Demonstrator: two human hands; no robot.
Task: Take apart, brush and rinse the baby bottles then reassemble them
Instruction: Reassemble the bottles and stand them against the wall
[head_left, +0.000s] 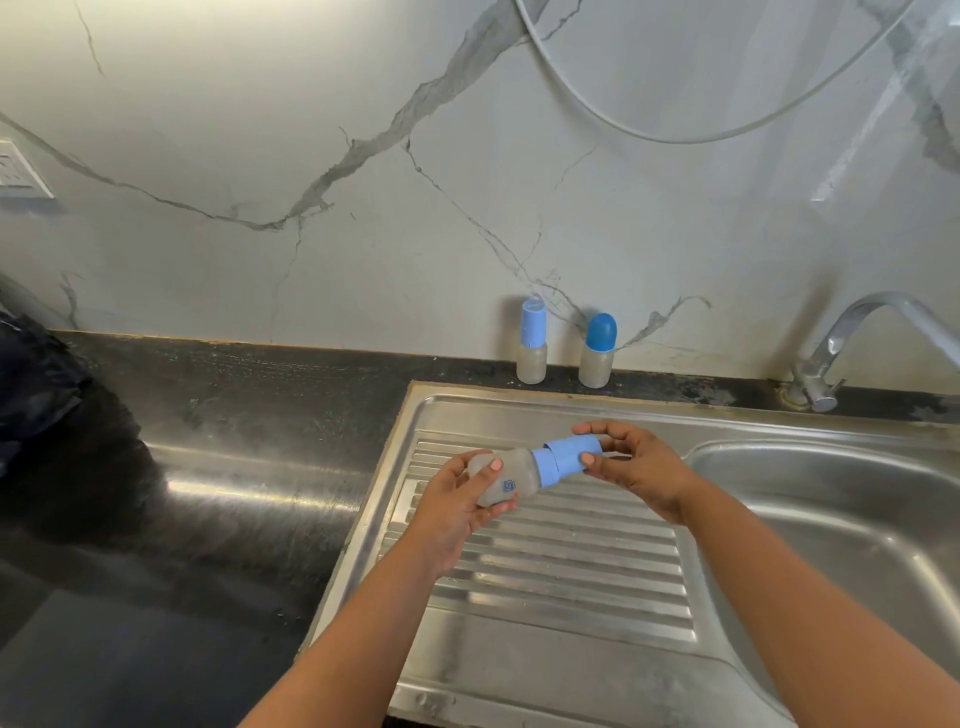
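A: Start at nine o'clock. What is on the dark surface (234, 415)?

B: A dark bundle (36, 384) at the far left edge (cloth or a bag, I cannot tell), and a wall socket (18, 171) above it.

A: And the hands?

B: The left hand (457, 499) grips the cloudy body of the held bottle (511, 480), which lies nearly level over the ribbed drainboard (561, 582). The right hand (636, 467) pinches its pale blue cap (574, 457) between thumb and fingers. One hand steadies, the other works the cap; I judge this is the taking-apart step, done over the steel so drips run off.

A: How far along?

B: Early, I would say. The cap sits a little skewed on the blue collar (544, 465), yet it is not off.

A: Count the bottles.

B: Three. One held, and two upright at twelve o'clock against the marble wall: the pale-capped bottle (532, 340) and, just beside it, the dark-capped bottle (598, 351). They probably wait there out of the way.

A: Further right?

B: One basin (831, 519) at three o'clock, one tap (852, 343) at two o'clock, not running, and one hose (701, 124) looping on the wall. I see no brush.
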